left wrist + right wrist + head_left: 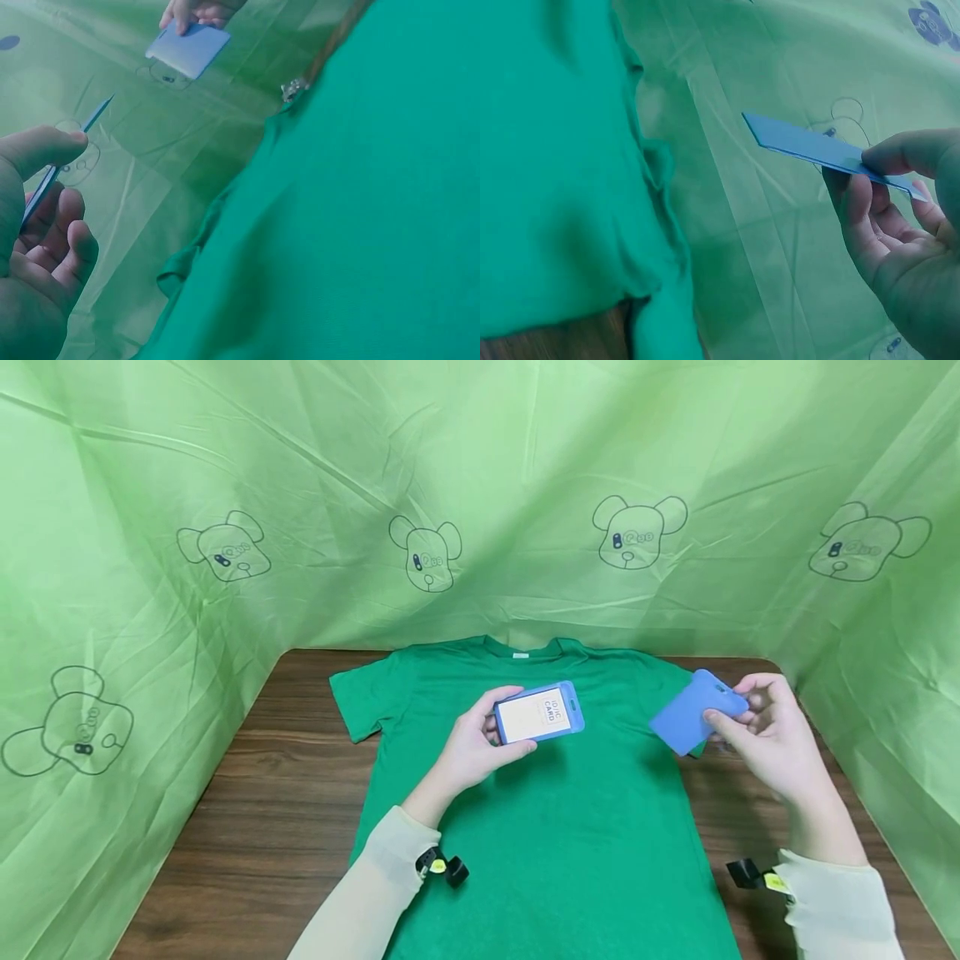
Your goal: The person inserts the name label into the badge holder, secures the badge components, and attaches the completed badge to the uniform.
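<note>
Table beneath cardholders, green drapes behind

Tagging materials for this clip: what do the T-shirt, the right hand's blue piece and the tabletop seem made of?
T-shirt: soft, matte fabric, shown by its folds. Blue piece: probably smooth plastic, since it looks thin, flat and stiff. Tabletop: dark, low-sheen wood or wood-look laminate, given its grain.
</note>
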The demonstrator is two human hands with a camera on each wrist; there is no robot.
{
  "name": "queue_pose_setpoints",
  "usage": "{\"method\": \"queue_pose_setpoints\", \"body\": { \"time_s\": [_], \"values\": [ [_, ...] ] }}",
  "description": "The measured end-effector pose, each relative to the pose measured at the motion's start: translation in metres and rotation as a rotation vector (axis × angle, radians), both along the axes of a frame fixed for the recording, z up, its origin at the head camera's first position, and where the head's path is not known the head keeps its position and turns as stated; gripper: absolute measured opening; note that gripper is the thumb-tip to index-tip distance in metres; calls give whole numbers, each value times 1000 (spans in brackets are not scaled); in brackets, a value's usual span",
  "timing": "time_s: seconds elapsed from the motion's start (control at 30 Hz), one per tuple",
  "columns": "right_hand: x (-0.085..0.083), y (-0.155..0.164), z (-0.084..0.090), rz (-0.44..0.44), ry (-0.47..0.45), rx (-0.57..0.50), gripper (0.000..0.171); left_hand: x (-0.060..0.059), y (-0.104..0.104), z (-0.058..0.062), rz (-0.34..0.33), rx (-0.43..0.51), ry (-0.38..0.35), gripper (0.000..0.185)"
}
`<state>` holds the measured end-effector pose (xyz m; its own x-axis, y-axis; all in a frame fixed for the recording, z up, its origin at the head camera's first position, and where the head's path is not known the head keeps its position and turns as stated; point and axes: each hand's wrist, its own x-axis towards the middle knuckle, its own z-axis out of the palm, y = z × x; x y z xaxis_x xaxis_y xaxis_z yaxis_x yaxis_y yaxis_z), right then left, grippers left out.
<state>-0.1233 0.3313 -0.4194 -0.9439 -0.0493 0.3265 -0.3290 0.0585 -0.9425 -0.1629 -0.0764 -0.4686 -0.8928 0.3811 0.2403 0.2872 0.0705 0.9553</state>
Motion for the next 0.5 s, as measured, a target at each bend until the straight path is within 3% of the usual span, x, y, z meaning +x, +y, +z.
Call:
{"method": "queue_pose_setpoints", "body": {
  "time_s": [0.17,0.27,0.37,0.5],
  "values": [
    [-1,-13,-1,9,47,5,55,0,0,-1,-2,-7,3,77],
    [0,-19,2,-34,75,168,67,0,0,0,0,-12,4,77],
    [2,-25,5,-66,72,319,69,1,0,1,2,-12,9,77],
    [4,-32,5,-23,65,328,64,1,0,2,5,-14,12,76]
  ]
}}
